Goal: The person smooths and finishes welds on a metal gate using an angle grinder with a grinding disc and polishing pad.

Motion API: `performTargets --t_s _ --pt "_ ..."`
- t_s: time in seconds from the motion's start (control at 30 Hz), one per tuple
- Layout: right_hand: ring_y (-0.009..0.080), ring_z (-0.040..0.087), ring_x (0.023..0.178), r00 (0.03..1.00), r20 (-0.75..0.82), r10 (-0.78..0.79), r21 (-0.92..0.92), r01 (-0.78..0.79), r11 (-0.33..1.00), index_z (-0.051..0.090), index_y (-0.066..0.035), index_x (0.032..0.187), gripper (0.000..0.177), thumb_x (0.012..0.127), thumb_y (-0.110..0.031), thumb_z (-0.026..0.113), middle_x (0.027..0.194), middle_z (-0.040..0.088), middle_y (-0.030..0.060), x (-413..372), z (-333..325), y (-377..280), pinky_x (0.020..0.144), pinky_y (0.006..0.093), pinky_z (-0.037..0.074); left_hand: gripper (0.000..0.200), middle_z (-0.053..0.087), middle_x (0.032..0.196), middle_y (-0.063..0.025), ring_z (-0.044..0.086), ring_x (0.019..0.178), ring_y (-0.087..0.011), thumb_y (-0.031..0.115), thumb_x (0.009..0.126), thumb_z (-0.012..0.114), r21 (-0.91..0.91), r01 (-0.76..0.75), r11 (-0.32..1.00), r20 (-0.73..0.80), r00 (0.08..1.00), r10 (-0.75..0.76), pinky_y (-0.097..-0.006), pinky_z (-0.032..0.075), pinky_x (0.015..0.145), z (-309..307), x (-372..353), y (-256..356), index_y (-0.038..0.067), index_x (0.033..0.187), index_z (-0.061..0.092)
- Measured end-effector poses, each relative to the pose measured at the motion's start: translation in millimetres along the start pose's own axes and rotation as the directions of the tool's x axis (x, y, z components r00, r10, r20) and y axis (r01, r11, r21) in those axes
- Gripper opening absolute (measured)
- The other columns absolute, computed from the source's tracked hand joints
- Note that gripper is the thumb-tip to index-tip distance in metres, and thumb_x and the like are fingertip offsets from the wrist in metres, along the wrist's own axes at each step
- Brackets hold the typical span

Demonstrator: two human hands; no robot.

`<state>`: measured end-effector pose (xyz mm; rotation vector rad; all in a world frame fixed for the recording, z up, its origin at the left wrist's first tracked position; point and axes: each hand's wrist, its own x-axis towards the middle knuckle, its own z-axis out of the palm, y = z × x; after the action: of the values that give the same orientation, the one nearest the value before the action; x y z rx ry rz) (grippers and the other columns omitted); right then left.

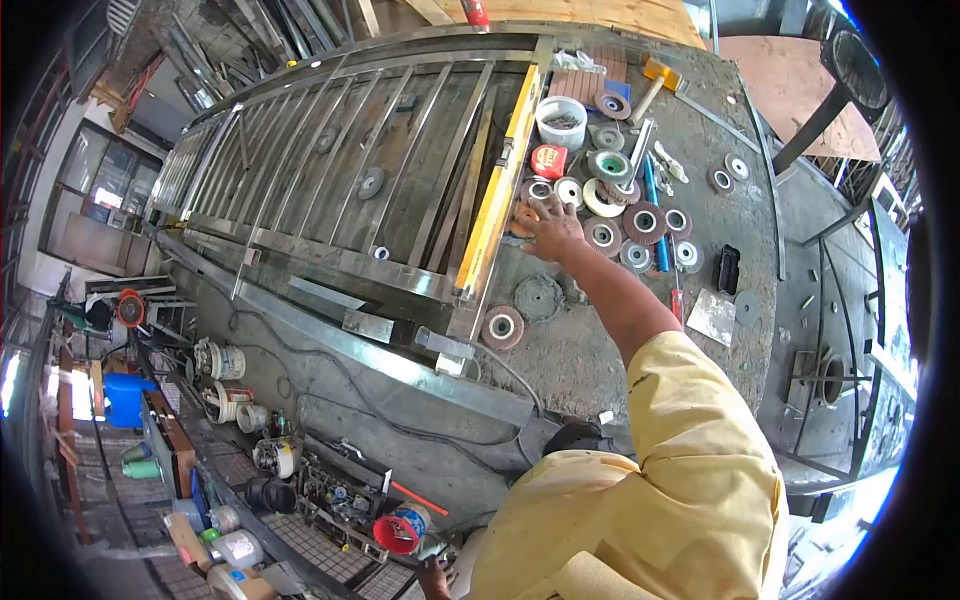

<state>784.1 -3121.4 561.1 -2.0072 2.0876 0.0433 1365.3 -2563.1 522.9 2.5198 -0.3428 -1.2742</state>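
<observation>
My right hand (552, 230) reaches far out over a dusty metal workbench (590, 350), fingers spread, the yellow sleeve pushed up above the elbow. Its fingertips lie on or just over an orange flap disc (520, 216) at the edge of a cluster of several grinding and flap discs (625, 215). A long yellow spirit level (495, 190) lies just left of that hand, on a steel grille frame (350, 170). Only a sliver of my left hand (435, 578) shows at the bottom edge, near a red cup (400, 530); its grip is hidden.
A white tub (560, 122), a red tin (548, 160), a yellow-headed mallet (655, 80) and a blue-handled tool (655, 215) lie among the discs. Two loose discs (503, 326) sit near the frame. Grinders, cables and a blue container (125, 398) crowd the floor on the left.
</observation>
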Motion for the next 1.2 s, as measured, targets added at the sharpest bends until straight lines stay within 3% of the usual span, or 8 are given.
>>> performTargets --t_s 0.17,0.3,0.43,0.57,0.7,0.8,0.97,1.2 --pt "0.0294 0.024 0.147 0.991 -0.115 -0.064 0.006 0.065 0.998 0.052 -0.032 0.139 0.057 0.087 -0.052 0.063 0.157 0.034 -0.0009 -15 19 44 0.114 0.0588 0.027 0.039 0.069 0.096 -0.0148 0.069 0.067 -0.0222 0.032 0.096 0.056 -0.128 0.004 0.992 -0.013 1.000 -0.005 -0.0347 0.054 0.052 21 -11 18 0.003 0.122 0.051" --pt "0.0292 0.034 0.141 0.999 0.011 -0.042 0.013 0.042 0.999 0.059 -0.025 0.132 0.052 0.087 -0.050 0.063 0.149 0.044 0.0011 -46 -5 68 0.113 0.0561 0.029 0.055 0.069 0.097 -0.0156 0.071 0.078 -0.0247 0.030 0.095 0.060 0.128 -0.211 0.969 0.020 0.977 0.210 -0.0343 0.055 0.058 43 -10 -32 0.000 0.140 0.046" --pt "0.0292 0.039 0.137 0.998 -0.018 0.056 0.091 -0.054 0.994 0.059 -0.020 0.133 0.057 0.085 -0.051 0.065 0.143 0.049 0.0018 -27 -10 55 0.114 0.0549 0.029 0.053 0.069 0.097 -0.0149 0.071 0.077 -0.0241 0.030 0.095 0.060 0.123 -0.051 0.991 0.035 0.998 0.047 -0.0344 0.055 0.058 68 -34 -47 0.001 0.138 0.047" --pt "0.0301 0.038 0.139 0.970 -0.202 -0.135 -0.005 0.136 0.991 0.056 -0.026 0.136 0.060 0.084 -0.054 0.069 0.148 0.046 0.0010 0 -5 17 0.113 0.0500 0.033 0.051 0.069 0.096 -0.0143 0.070 0.075 -0.0235 0.031 0.095 0.059 0.102 -0.008 0.995 0.027 1.000 0.005 -0.0346 0.055 0.057 73 -47 -42 0.001 0.136 0.048" --pt "0.0315 0.037 0.139 0.992 0.042 -0.122 0.080 0.118 0.990 0.055 -0.029 0.138 0.062 0.079 -0.038 0.074 0.152 0.043 -0.0041 -2 -28 39 0.112 0.0477 0.037 0.049 0.069 0.095 -0.0136 0.070 0.074 -0.0228 0.031 0.096 0.059 0.070 0.015 0.997 0.015 1.000 -0.016 -0.0347 0.054 0.057 73 -54 -41 0.002 0.134 0.049" --pt "0.0349 0.055 0.122 0.976 -0.109 -0.189 0.258 0.212 0.943 0.058 -0.017 0.128 0.050 0.079 -0.019 0.067 0.143 0.051 0.0062 -14 -12 82 0.102 0.0437 0.047 0.047 0.069 0.095 -0.0131 0.070 0.074 -0.0224 0.032 0.096 0.059 0.046 0.040 0.998 0.004 0.999 -0.040 -0.0348 0.054 0.056 78 -57 -49 0.003 0.132 0.050" --pt "0.0442 0.064 0.098 0.932 -0.247 0.264 0.476 -0.121 0.871 0.057 -0.007 0.117 0.036 0.086 -0.022 0.064 0.103 0.067 0.0257 -11 -20 122 0.088 0.0530 0.049 0.045 0.069 0.094 -0.0123 0.069 0.072 -0.0216 0.033 0.096 0.058 0.060 0.074 0.995 0.018 0.997 -0.075 -0.0349 0.054 0.055 92 -71 -57 0.003 0.130 0.052" --pt "0.0447 0.063 0.104 0.915 -0.234 0.329 0.414 -0.212 0.885 0.060 -0.005 0.124 0.043 0.087 -0.026 0.062 0.114 0.066 0.0261 -7 -3 149 0.090 0.0500 0.050 0.042 0.070 0.093 -0.0112 0.068 0.071 -0.0205 0.034 0.097 0.058 -0.013 0.145 0.989 -0.010 0.989 -0.146 -0.0351 0.054 0.054 80 -68 -61 0.004 0.126 0.054"
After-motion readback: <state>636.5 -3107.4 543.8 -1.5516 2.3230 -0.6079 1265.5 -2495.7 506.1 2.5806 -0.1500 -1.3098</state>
